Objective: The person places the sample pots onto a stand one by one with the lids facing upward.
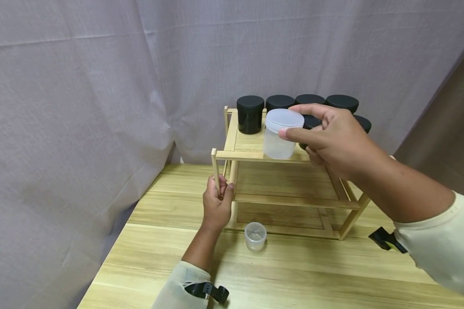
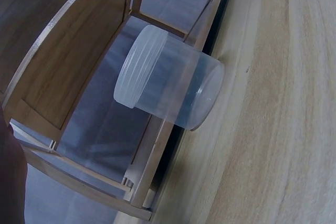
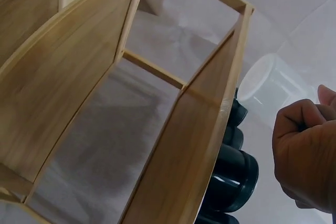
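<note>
In the head view my right hand (image 1: 332, 137) pinches a clear plastic jar with a frosted lid (image 1: 280, 135), thumb on the near side and forefinger behind. The jar is upright at the front edge of the wooden rack's top shelf (image 1: 249, 146); in the right wrist view the held jar (image 3: 270, 85) is apart from the shelf edge. My left hand (image 1: 218, 204) grips the rack's front left post, fingers behind it and thumb in front. A second clear jar (image 1: 255, 236) stands on the table before the rack, and fills the middle of the left wrist view (image 2: 168, 77).
Several black lidded jars (image 1: 250, 115) stand in rows on the top shelf, some hidden behind my right hand. The rack's middle shelf (image 1: 282, 180) and bottom shelf (image 1: 278, 214) lie below. A grey curtain (image 1: 100, 107) hangs behind the wooden table (image 1: 158, 240).
</note>
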Demonstrator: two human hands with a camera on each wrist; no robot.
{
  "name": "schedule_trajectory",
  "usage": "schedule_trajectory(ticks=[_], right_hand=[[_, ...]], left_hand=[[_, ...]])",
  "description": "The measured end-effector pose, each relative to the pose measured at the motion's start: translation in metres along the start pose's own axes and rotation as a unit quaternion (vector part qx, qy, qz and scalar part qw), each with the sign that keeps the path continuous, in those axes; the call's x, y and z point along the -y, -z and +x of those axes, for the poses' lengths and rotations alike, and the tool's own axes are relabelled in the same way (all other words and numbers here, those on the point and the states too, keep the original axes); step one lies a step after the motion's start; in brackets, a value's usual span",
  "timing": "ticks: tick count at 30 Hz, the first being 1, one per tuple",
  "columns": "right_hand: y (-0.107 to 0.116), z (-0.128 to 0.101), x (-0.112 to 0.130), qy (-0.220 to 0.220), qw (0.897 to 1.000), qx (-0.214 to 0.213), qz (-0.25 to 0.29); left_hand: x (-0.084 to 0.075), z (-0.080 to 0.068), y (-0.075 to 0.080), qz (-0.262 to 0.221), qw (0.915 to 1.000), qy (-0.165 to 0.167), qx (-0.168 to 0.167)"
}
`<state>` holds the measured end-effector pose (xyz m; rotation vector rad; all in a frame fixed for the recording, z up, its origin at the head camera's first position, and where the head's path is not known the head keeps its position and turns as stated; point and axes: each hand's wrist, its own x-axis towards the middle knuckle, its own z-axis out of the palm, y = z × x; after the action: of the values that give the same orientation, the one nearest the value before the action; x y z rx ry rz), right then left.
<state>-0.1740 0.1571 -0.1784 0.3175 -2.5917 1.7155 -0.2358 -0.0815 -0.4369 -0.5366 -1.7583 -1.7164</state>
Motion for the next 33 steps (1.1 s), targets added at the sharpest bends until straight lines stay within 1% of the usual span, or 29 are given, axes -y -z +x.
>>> schedule_trajectory(ticks=[5,9,16,23,33], right_hand=[[0.002,0.008,0.001,-0.012,1.0,-0.014,-0.015],[0.0,0.014,0.002,-0.011,0.999,-0.022,-0.022],[-0.004,0.019,0.002,-0.021,0.998,-0.039,-0.04],[-0.01,0.023,0.0,-0.037,0.997,-0.047,-0.053],[-0.011,0.028,-0.002,-0.053,0.994,-0.054,-0.075]], left_hand=[[0.0,0.0,-0.001,0.002,1.0,0.0,0.004],[0.0,0.0,-0.001,-0.006,1.0,0.005,0.005],[-0.001,0.0,0.001,-0.004,0.9999,0.004,0.008],[0.0,-0.001,0.004,0.01,0.9999,0.003,0.004],[0.0,-0.002,0.003,0.0,1.0,0.002,0.005]])
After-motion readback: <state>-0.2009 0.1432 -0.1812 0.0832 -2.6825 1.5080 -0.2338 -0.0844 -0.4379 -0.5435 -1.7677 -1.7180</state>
